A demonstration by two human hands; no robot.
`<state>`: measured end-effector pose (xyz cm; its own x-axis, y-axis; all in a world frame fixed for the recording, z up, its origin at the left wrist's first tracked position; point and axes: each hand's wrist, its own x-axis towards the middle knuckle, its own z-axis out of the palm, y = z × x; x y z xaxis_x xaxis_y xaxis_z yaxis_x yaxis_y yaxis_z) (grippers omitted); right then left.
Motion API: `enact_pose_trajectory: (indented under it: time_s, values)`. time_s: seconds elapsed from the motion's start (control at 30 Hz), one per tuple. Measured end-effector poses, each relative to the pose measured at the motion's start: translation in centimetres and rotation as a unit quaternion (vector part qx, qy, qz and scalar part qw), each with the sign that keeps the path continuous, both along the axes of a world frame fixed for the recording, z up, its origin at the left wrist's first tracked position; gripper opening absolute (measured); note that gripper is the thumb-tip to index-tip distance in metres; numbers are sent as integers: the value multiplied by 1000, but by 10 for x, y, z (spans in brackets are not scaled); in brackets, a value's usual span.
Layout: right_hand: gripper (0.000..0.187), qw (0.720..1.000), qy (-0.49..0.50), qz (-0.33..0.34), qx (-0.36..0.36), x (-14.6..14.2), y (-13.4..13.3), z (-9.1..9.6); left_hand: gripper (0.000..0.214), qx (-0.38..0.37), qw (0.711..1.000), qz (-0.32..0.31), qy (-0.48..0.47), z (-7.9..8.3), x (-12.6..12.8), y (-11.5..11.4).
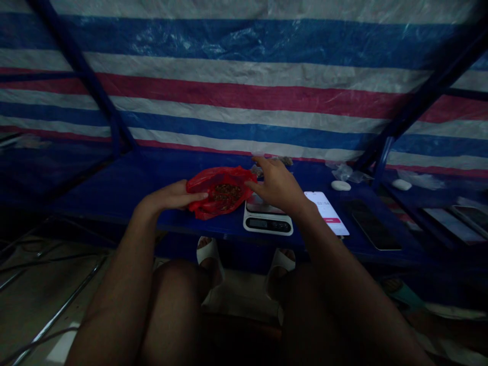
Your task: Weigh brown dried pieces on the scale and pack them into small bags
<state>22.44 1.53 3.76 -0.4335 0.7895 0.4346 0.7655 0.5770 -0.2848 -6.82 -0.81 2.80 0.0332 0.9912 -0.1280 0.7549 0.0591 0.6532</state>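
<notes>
Red bag (213, 176) between left grip (180, 195) and right grip (277, 184), beside white scale (267, 223)

Bag (208, 179) — left of scale (268, 224)

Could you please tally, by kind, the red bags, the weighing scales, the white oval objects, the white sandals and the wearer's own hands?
Red bag: 1
Weighing scale: 1
White oval objects: 2
White sandals: 2
Hands, left hand and right hand: 2
Total: 8

Prob. room behind bag (202, 179); scale (268, 224) R
</notes>
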Motion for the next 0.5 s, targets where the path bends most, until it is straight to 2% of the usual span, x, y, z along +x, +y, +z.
enact_pose_trajectory:
  time_s: [0.03,0.07,0.13,0.23,0.33,0.4,0.47,0.5]
  values:
    - [63,999,-31,-28,-3,-7,2,-1,58,-22,996,-52,-74,-5,1,-1]
    - [68,997,-61,-50,-14,-14,4,-1,56,-26,988,-76,-128,-7,3,-2]
    - [65,992,-97,-75,-41,-24,8,2,54,-29,977,-83,-195,-5,8,-2]
    - [63,992,-69,-88,-56,-35,13,10,53,8,974,-4,-227,12,11,-2]
    - [65,993,-10,-91,-72,-41,18,12,75,29,967,74,-243,29,6,0]
    - [59,992,-8,-82,-94,-42,22,8,85,20,981,99,-165,35,2,3]
    - [50,991,-23,-70,-110,-42,25,2,78,1,994,108,7,38,0,6]
    - [48,991,-30,-66,-111,-42,25,0,71,-6,990,104,95,39,0,7]
